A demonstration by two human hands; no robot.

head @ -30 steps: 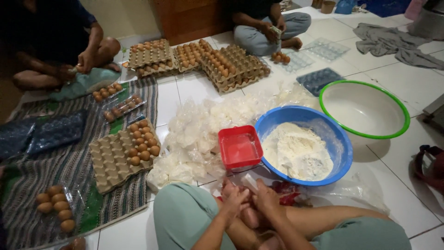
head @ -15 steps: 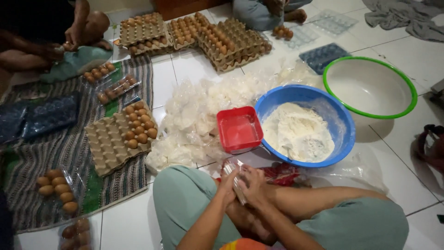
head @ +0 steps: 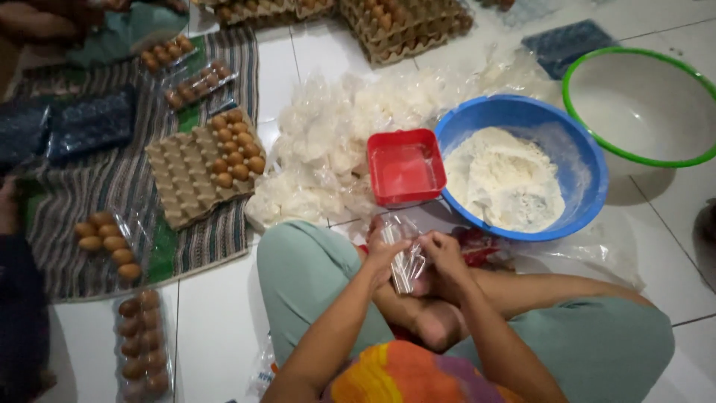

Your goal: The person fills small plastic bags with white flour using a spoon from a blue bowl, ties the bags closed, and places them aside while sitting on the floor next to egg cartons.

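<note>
Clear plastic bag (head: 406, 261) pinched in both grips, left hand (head: 384, 250), right hand (head: 445, 254), beside blue bowl (head: 589, 172)

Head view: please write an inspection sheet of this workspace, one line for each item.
Surface: white tiled floor, striped mat on its left part.
Job's things: small clear plastic bag, held between both hands above the crossed legs.
Clutter: red square tub; blue basin holding white flour; green-rimmed basin, no contents seen; heap of clear bags; cardboard egg tray, partly filled; packed eggs.
Hands: left hand and right hand both pinch the bag.
Cables: nothing seen.
Surroundings: stacked egg trays at the top.
</note>
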